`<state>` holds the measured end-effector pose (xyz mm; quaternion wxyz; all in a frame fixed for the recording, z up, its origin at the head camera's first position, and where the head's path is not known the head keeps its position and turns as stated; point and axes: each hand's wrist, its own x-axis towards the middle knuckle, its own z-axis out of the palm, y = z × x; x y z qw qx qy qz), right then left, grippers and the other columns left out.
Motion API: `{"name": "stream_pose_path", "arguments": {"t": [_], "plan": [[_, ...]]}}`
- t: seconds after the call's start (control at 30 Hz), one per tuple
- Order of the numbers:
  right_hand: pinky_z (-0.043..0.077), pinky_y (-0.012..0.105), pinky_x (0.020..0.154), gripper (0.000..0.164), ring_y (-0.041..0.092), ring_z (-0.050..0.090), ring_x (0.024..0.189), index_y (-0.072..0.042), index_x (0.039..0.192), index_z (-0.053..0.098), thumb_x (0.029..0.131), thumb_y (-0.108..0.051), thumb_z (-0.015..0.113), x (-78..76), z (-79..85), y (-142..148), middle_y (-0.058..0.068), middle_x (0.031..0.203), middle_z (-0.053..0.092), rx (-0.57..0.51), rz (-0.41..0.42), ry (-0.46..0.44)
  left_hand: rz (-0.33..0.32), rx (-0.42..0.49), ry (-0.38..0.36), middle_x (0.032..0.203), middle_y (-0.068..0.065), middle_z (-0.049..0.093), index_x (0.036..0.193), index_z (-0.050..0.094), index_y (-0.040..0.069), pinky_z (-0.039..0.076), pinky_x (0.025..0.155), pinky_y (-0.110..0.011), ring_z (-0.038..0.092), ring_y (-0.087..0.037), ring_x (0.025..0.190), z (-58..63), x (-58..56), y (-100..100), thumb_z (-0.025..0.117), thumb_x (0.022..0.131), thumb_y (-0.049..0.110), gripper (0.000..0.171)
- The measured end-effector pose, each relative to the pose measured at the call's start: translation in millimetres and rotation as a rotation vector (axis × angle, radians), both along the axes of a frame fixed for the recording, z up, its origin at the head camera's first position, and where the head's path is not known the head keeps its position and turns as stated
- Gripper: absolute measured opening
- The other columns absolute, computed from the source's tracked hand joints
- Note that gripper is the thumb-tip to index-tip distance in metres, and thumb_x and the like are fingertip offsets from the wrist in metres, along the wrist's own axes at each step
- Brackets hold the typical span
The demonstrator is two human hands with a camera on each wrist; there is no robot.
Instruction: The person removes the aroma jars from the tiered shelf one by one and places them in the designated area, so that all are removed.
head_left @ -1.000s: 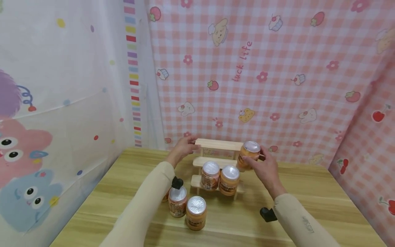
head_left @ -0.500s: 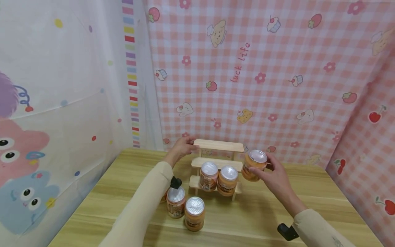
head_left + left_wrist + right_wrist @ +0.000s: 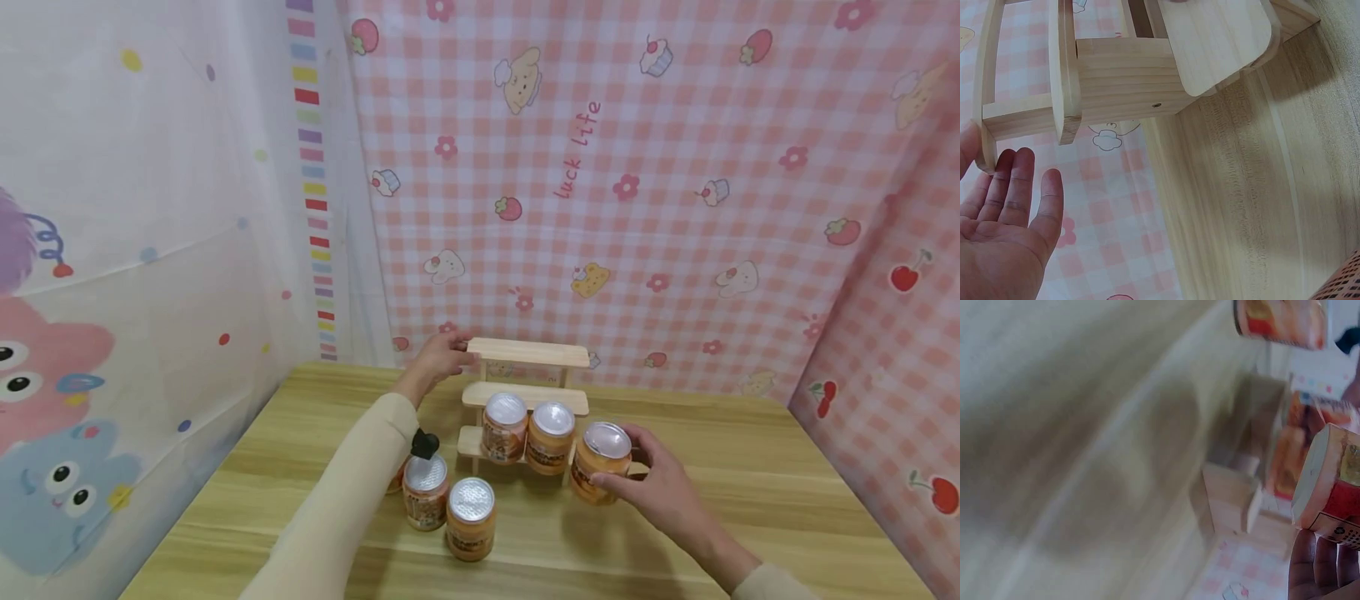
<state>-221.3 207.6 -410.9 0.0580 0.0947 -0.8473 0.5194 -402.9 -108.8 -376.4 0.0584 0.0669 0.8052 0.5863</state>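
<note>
In the head view a small three-step wooden display shelf (image 3: 528, 352) stands at the back of the table. My left hand (image 3: 442, 358) pinches the left end of its top board; the left wrist view has the board's end (image 3: 986, 153) between thumb and fingers. My right hand (image 3: 660, 483) grips an orange can (image 3: 596, 479) with a silver lid, raised off the table beside the shelf's lower right end. Two like cans, a left one (image 3: 504, 435) and a right one (image 3: 551, 443), stand side by side on the lowest step.
On the table (image 3: 750, 500), left of the shelf's front, stand two more cans, one farther back (image 3: 426, 504) and one nearer (image 3: 471, 537). Another can (image 3: 397, 477) is mostly hidden behind the left sleeve. A pink checked cloth (image 3: 660, 233) hangs behind the shelf.
My right hand has carried its can from the shelf's upper right end outward, then down and toward me, to beside the lowest step. The left hand keeps its place on the top board.
</note>
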Motion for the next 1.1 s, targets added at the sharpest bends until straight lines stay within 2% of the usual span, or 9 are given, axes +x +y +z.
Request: {"name": "stream_pose_path", "arguments": {"t": [0.3, 0.53, 0.67, 0.83, 1.1], "plan": [[0.056, 0.031, 0.08, 0.071, 0.024, 0.057, 0.108, -0.004, 0.134, 0.053, 0.074, -0.016, 0.089, 12.5, -27.9, -17.8, 0.012, 0.117, 0.061, -0.092, 0.063, -0.096, 0.002, 0.001, -0.005, 0.138, -0.026, 0.051, 0.141, 0.049, -0.003, 0.049, 0.099, -0.044, 0.051, -0.035, 0.127, -0.3, 0.0, -0.1, 0.067, 0.094, 0.004, 0.051], [0.057, 0.03, 0.08, 0.071, 0.026, 0.058, 0.108, -0.002, 0.133, 0.052, 0.073, -0.012, 0.089, 17.7, -45.9, -27.5, 0.014, 0.121, 0.059, -0.12, 0.13, -0.109, 0.003, -0.004, -0.008, 0.137, -0.025, 0.052, 0.142, 0.049, -0.003, 0.049, 0.099, -0.045, 0.052, -0.035, 0.125, -0.7, -1.7, -0.4, 0.067, 0.094, 0.005, 0.052], [0.057, 0.03, 0.079, 0.071, 0.027, 0.058, 0.107, 0.001, 0.133, 0.051, 0.074, -0.01, 0.088, 18.2, -53.1, -33.8, 0.016, 0.121, 0.059, -0.136, 0.175, -0.103, -0.001, 0.005, -0.004, 0.138, -0.025, 0.051, 0.143, 0.048, -0.003, 0.05, 0.098, -0.044, 0.051, -0.035, 0.126, -0.6, -1.5, -0.3, 0.067, 0.093, 0.004, 0.054], [0.057, 0.029, 0.081, 0.071, 0.028, 0.059, 0.106, 0.0, 0.132, 0.051, 0.074, -0.015, 0.089, 19.8, -59.5, -42.6, 0.017, 0.121, 0.058, -0.105, 0.211, -0.118, 0.007, 0.013, -0.002, 0.135, -0.025, 0.053, 0.141, 0.049, -0.003, 0.051, 0.096, -0.043, 0.054, -0.035, 0.122, -0.9, -1.4, 0.4, 0.067, 0.093, 0.004, 0.051], [0.056, 0.028, 0.082, 0.071, 0.029, 0.056, 0.109, -0.002, 0.131, 0.051, 0.073, -0.014, 0.089, 19.0, -62.3, -53.1, 0.015, 0.12, 0.058, -0.1, 0.231, -0.121, 0.009, 0.018, -0.01, 0.131, -0.025, 0.054, 0.141, 0.048, -0.004, 0.05, 0.097, -0.046, 0.056, -0.035, 0.118, -1.6, -2.3, 1.4, 0.067, 0.093, 0.002, 0.051]]}}
